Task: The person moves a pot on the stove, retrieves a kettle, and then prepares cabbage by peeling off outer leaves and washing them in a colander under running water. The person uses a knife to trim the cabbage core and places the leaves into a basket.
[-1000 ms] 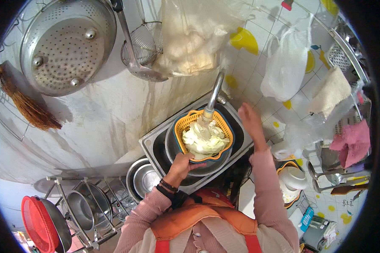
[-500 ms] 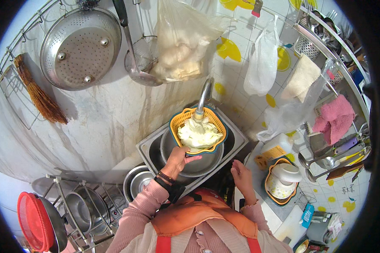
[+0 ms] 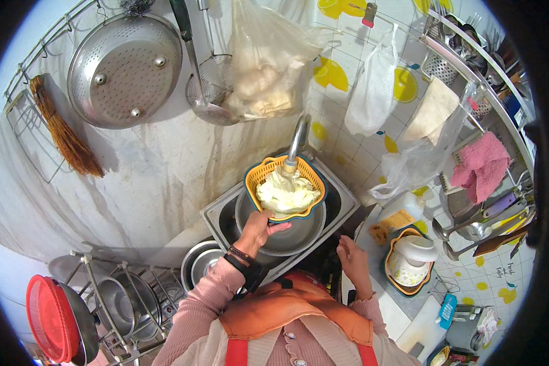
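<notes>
My left hand (image 3: 259, 233) grips the near rim of a yellow colander basket (image 3: 266, 168), which has a dark teal outer bowl around it. Pale cabbage leaves (image 3: 287, 196) fill the basket, right under the spout of the metal faucet (image 3: 296, 143). Beneath the basket, a wide steel basin (image 3: 299, 239) sits in the sink (image 3: 343, 204). My right hand (image 3: 352, 259) is raised beside the counter edge, fingers loosely bent and apart, with nothing in it.
Steel bowls (image 3: 202, 259) stand left of the sink, near a metal rack (image 3: 97, 287) with pots and a red basket (image 3: 50, 318). On the right counter, a basket (image 3: 389, 274) holds a white lidded container (image 3: 412, 259). Ladles (image 3: 210, 113) and bags hang on the walls.
The view has shifted slightly. My left hand stays on the basket under the faucet, and my right hand remains beside the counter.
</notes>
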Tool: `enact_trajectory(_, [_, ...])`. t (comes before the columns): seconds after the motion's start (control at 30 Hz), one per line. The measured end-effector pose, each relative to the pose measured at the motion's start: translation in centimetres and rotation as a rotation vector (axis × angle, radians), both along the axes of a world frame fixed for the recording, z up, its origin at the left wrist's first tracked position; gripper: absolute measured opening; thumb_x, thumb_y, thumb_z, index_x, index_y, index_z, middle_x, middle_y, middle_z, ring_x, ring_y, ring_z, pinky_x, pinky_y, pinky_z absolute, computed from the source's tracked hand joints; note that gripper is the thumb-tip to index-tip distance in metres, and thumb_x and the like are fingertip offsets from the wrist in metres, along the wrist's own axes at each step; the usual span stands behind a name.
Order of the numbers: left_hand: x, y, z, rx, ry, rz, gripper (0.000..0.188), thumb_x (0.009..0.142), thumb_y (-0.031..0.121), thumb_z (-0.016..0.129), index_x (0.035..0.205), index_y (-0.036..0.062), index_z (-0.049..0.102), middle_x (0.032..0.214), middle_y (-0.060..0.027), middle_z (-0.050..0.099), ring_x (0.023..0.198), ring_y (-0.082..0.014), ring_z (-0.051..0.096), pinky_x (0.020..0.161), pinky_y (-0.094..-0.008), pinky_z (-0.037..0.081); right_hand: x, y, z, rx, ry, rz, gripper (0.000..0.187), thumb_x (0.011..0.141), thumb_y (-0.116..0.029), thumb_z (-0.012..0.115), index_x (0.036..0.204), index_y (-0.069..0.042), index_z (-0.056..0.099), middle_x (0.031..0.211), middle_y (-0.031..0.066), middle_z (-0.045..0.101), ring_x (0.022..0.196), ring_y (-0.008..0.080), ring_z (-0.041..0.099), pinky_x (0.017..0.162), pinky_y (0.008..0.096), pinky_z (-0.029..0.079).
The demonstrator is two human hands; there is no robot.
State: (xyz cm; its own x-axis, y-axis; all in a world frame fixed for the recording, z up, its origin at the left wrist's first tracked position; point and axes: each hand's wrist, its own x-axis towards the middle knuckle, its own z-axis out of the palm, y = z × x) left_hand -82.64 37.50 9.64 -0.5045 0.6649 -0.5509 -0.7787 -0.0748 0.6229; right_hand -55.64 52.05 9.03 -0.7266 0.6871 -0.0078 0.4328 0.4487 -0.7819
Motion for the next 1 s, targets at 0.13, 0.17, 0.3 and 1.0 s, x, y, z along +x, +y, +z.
enact_trajectory(0.13, [-0.4, -0.3, -0.2, 0.014, 0.003, 0.011, 0.046, 0.092, -0.001, 0.043, 0.132, -0.0210, 0.036, 0.129, -0.0317, 0.055, 0.107, -0.0447, 0.064, 0.082, -0.0511, 0.064, -0.3, -0.4, -0.1, 0.007, -0.006, 0.027, 0.036, 0.092, -0.012, 0.066, 0.125, -0.001, 0.060, 0.108, 0.0213, 0.070, 0.097, 0.0341, 0.070, 0.085, 0.0395, 0.055])
enact_trajectory(0.17, [-0.5, -0.4, -0.2, 0.022, 0.011, 0.021, 0.046, 0.093, -0.001, 0.044, 0.133, -0.0217, 0.035, 0.128, -0.0328, 0.055, 0.106, -0.0465, 0.065, 0.082, -0.0505, 0.064, -0.4, -0.5, -0.1, -0.005, -0.001, 0.025, 0.036, 0.092, -0.012, 0.066, 0.125, -0.001, 0.060, 0.109, 0.0213, 0.070, 0.097, 0.0342, 0.070, 0.085, 0.0395, 0.055])
enact_trajectory(0.3, [-0.6, -0.7, -0.2, 0.019, 0.025, 0.022, 0.046, 0.093, -0.001, 0.043, 0.133, -0.0203, 0.036, 0.128, -0.0315, 0.055, 0.105, -0.0458, 0.065, 0.082, -0.0501, 0.064, -0.2, -0.9, -0.2, -0.033, 0.023, 0.024, 0.036, 0.092, -0.012, 0.066, 0.126, -0.001, 0.059, 0.110, 0.0216, 0.070, 0.098, 0.0346, 0.070, 0.086, 0.0394, 0.055])
enact_trajectory(1.0, [-1.1, -0.3, -1.3, 0.025, -0.020, -0.034, 0.047, 0.093, 0.000, 0.044, 0.133, -0.0216, 0.035, 0.125, -0.0339, 0.057, 0.098, -0.0476, 0.067, 0.080, -0.0464, 0.065, 0.2, -1.8, 0.6, 0.013, -0.016, 0.008, 0.036, 0.092, -0.011, 0.065, 0.125, -0.001, 0.059, 0.108, 0.0227, 0.070, 0.098, 0.0363, 0.070, 0.085, 0.0399, 0.055])
